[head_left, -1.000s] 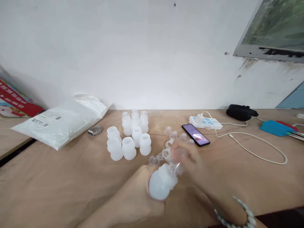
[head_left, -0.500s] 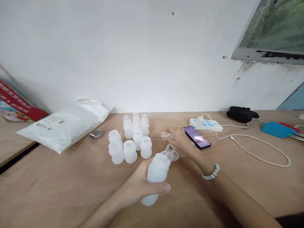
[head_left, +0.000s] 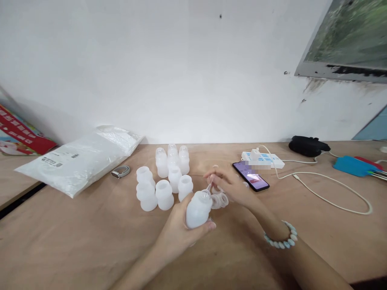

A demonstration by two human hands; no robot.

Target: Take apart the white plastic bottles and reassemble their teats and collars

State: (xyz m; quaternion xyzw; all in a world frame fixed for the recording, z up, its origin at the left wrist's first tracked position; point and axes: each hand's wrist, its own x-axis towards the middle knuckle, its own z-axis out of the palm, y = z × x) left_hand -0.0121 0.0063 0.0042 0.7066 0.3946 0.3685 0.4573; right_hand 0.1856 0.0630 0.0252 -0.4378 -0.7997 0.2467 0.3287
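My left hand (head_left: 175, 223) wraps round a milky-white plastic bottle (head_left: 197, 212), tilted with its mouth away from me. A clear nipple-like piece (head_left: 206, 193) with a thin tip sits at the bottle's mouth. The fingers of my right hand (head_left: 231, 185) are pinched together at that tip. Clear rings (head_left: 223, 199) lie on the table just below my right hand, partly hidden. To the left stand several open white bottles (head_left: 165, 195). Behind them are several bottles with clear domed caps (head_left: 161, 161).
A white plastic mailing bag (head_left: 78, 161) and a watch (head_left: 120, 172) lie on the left. On the right are a phone (head_left: 258, 182), a power strip (head_left: 276, 161) with a white cable, a black case (head_left: 308, 146) and a blue spatula-like item (head_left: 350, 165). A wall closes off the back.
My right hand has come back toward me from the clear pieces to the tip at the bottle's mouth. The bottle in my left hand has tipped and shifted slightly.
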